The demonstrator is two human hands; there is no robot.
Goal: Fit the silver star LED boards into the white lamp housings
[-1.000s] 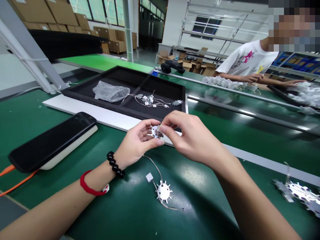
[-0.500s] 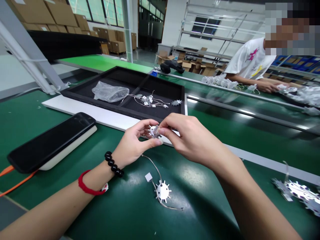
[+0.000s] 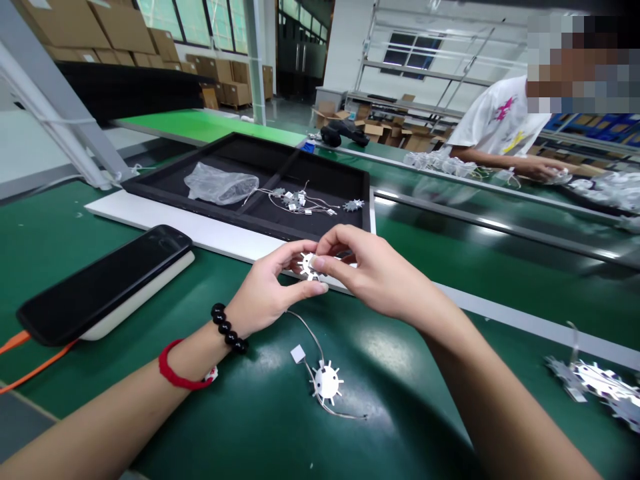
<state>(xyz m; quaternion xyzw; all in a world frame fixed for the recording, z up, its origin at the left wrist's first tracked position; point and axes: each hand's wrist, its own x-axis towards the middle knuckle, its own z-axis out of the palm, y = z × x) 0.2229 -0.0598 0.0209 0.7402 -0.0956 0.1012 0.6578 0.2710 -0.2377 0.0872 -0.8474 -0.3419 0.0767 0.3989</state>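
Note:
Between my hands is a small white gear-shaped disc (image 3: 307, 264) with short spokes round its rim. My left hand (image 3: 273, 283) curves round its left side, thumb below and fingers behind. Thumb and forefinger of my right hand (image 3: 357, 267) pinch the disc's right part, covering much of it. A thin wire hangs below my left hand toward a second spoked white disc (image 3: 327, 382) lying on the green table. Beside that disc lies a small white square tab (image 3: 298, 354) on a wire.
Ahead stands a black tray (image 3: 200, 212) with a clear plastic bag (image 3: 220, 185) and several wired discs (image 3: 295, 199). A black device (image 3: 105, 283) with orange cables lies left. More spoked discs (image 3: 597, 383) lie right. Across the table, a person in a white shirt (image 3: 493, 117) handles white parts.
My right thumb and fingers have shifted slightly on the disc, which now sits a little turned. Across the table, the other person's hands have moved a little.

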